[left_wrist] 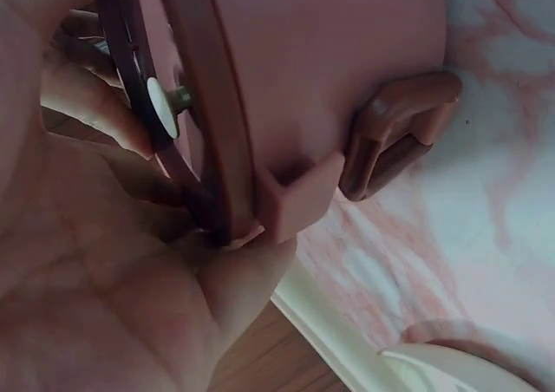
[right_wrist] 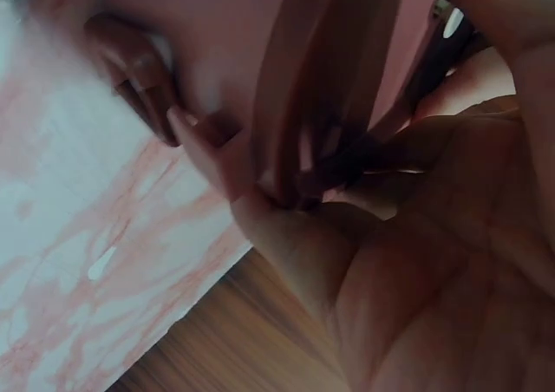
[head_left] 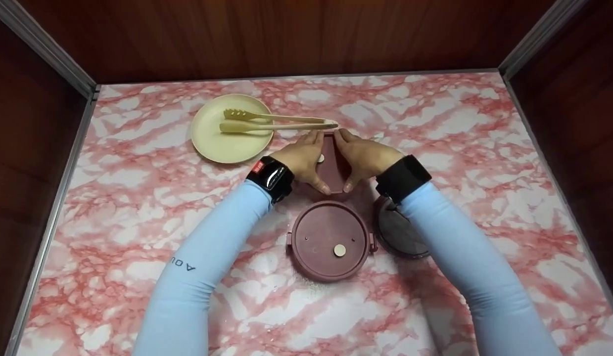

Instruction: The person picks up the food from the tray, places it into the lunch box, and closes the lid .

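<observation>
Both hands span a round mauve lidded container in the middle of the table. My left hand (head_left: 304, 158) grips the left side of its lid (head_left: 331, 168), and my right hand (head_left: 366, 155) grips the right side. Their thumbs come close together at the near edge, fingertips at the far edge. A white knob (left_wrist: 162, 107) stands up from the lid in the left wrist view. There the left thumb touches the lid's rim (left_wrist: 212, 88) beside a square tab (left_wrist: 303, 194). The right wrist view has the right thumb against the rim (right_wrist: 282, 88), above the container's wall (right_wrist: 221, 54).
Nearer me stands a second mauve round lidded container (head_left: 331, 227) with a cream knob and side clasps. A dark round piece (head_left: 402, 232) lies partly under the right forearm. Cream tongs (head_left: 281, 127) rest across a pale yellow plate (head_left: 227, 153). Brown panels (head_left: 306, 39) border the table.
</observation>
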`<state>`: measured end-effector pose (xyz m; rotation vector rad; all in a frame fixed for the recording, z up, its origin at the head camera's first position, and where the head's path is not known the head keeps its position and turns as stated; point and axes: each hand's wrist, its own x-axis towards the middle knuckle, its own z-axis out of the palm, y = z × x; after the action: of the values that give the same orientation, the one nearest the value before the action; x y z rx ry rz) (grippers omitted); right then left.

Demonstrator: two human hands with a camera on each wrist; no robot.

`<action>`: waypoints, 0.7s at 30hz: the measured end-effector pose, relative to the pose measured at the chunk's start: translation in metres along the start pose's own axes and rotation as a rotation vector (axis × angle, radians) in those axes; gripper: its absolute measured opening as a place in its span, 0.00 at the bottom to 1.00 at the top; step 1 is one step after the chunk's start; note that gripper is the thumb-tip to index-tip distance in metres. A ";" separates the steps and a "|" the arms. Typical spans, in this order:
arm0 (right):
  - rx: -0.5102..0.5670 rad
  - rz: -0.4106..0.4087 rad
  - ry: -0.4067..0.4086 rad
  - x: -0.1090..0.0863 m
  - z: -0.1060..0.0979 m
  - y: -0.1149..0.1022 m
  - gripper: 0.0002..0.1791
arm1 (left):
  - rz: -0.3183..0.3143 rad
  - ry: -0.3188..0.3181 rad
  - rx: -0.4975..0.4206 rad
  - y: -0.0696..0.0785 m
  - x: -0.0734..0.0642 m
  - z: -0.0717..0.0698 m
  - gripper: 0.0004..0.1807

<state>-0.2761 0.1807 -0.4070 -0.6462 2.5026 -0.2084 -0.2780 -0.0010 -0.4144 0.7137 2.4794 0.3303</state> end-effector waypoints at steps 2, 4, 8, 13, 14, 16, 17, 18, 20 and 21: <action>0.009 -0.008 0.011 -0.002 0.000 -0.002 0.76 | -0.016 -0.012 -0.004 0.001 -0.002 0.000 0.78; 0.019 -0.016 0.020 -0.004 0.001 -0.002 0.76 | -0.020 -0.018 -0.015 0.002 -0.003 0.001 0.78; 0.047 -0.048 0.056 -0.005 0.003 0.004 0.75 | -0.009 -0.007 -0.054 -0.001 -0.001 0.002 0.78; 0.107 -0.099 0.084 -0.006 0.005 0.017 0.73 | 0.029 0.054 -0.136 -0.012 0.002 0.007 0.79; 0.130 -0.101 0.086 -0.006 0.006 0.020 0.71 | 0.041 0.070 -0.154 -0.015 0.002 0.009 0.79; 0.181 -0.097 0.113 -0.009 0.009 0.026 0.64 | 0.059 0.101 -0.204 -0.019 -0.001 0.013 0.76; 0.206 -0.080 0.132 -0.010 0.011 0.029 0.60 | 0.057 0.120 -0.230 -0.022 -0.003 0.015 0.73; 0.231 -0.064 0.161 -0.012 0.013 0.032 0.54 | 0.052 0.142 -0.255 -0.024 -0.005 0.018 0.69; 0.291 -0.021 0.218 -0.016 0.019 0.038 0.42 | 0.030 0.200 -0.324 -0.028 -0.009 0.024 0.60; 0.320 0.002 0.251 -0.018 0.022 0.040 0.36 | 0.010 0.229 -0.363 -0.031 -0.011 0.027 0.54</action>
<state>-0.2674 0.2236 -0.4280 -0.5098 2.6210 -0.7122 -0.2681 -0.0302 -0.4437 0.5603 2.5236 0.8821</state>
